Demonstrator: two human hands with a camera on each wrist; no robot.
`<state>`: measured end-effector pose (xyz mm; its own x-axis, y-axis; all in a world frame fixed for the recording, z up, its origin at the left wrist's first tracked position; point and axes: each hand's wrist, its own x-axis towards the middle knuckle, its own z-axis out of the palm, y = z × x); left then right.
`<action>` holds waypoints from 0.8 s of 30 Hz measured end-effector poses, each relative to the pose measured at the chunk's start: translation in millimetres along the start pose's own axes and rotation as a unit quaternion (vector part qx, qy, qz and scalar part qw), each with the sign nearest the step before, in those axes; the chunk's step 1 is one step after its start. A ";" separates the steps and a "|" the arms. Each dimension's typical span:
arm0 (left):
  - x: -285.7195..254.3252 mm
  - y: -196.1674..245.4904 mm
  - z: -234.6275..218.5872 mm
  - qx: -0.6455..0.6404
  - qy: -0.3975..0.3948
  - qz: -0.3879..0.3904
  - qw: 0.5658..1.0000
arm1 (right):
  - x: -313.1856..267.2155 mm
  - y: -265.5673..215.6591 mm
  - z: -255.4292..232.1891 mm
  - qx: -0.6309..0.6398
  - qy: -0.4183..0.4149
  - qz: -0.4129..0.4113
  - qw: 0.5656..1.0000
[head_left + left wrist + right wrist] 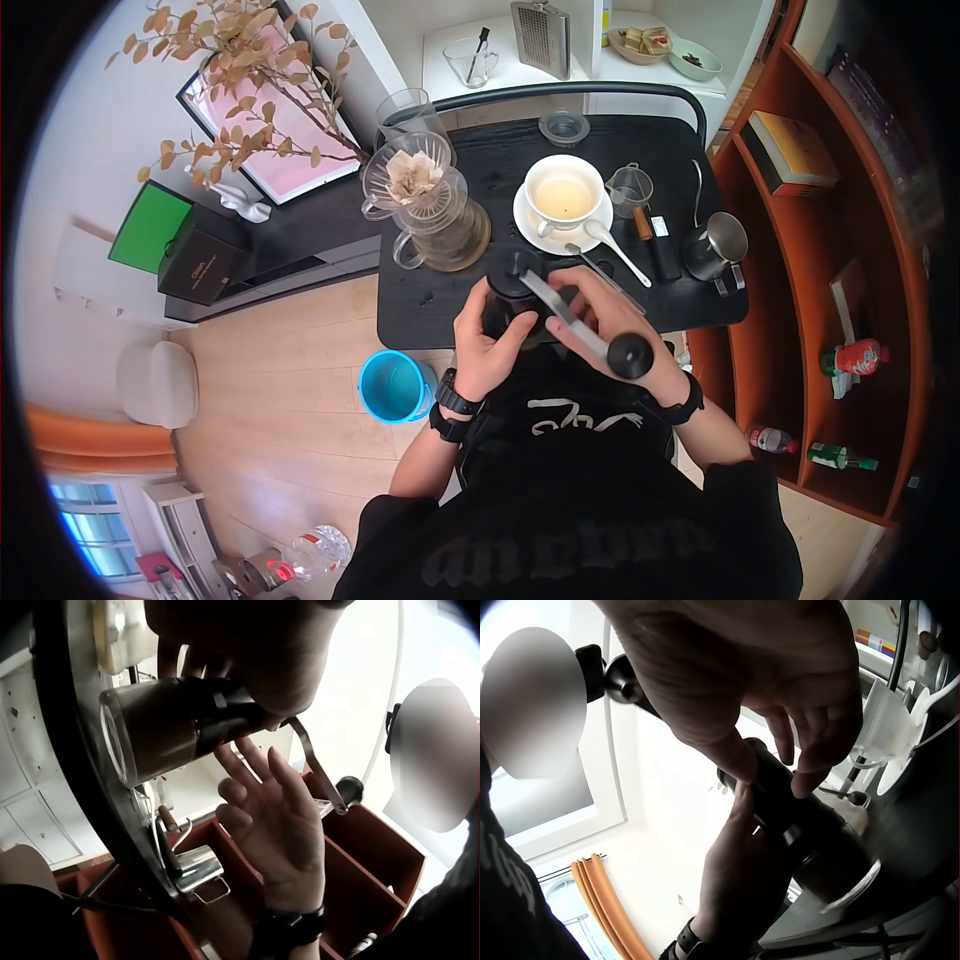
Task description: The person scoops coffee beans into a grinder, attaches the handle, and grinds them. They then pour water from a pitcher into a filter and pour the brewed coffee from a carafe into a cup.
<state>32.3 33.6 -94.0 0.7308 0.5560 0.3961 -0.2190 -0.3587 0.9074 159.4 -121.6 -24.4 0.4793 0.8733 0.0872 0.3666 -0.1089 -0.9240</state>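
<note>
My left hand grips a black manual coffee grinder at the near edge of the black table, thumb across its front. A metal crank with a round black knob reaches from its top toward my right forearm. In the left wrist view the grinder's see-through lower jar is tilted sideways. My right hand is close beside the grinder, its palm turned up and fingers loosely bent in that view. Its fingertips are right at the grinder's body in the right wrist view.
On the table stand a glass dripper with a paper filter over a carafe, a white cup on a saucer with a spoon, and a steel pitcher. A blue bucket is on the floor; wooden shelves stand right.
</note>
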 end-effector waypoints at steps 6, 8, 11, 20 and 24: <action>-11.9 36.6 11.6 0.099 0.029 -0.007 0.995 | 7.7 -28.7 6.5 -0.053 0.064 -0.081 0.993; -13.3 48.7 15.7 0.132 0.011 0.062 0.989 | 12.1 -21.8 10.2 -0.040 0.127 -0.182 0.974; -9.6 72.0 12.3 0.127 -0.050 0.087 0.987 | 7.2 -41.0 -8.4 -0.043 0.102 -0.174 0.979; -17.6 75.3 -12.8 -0.032 -0.047 0.022 0.998 | 64.8 -84.8 -110.1 0.016 0.172 -0.100 0.980; -24.0 74.3 -18.6 -0.053 -0.028 0.002 0.998 | 130.0 -64.7 -169.2 -0.164 0.198 -0.048 0.965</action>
<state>-13.5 7.6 -33.4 0.7643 0.5106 0.3939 -0.2865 -0.2784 0.9167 332.9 -81.3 109.7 0.6739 0.6436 0.3629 0.6265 -0.2375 -0.7423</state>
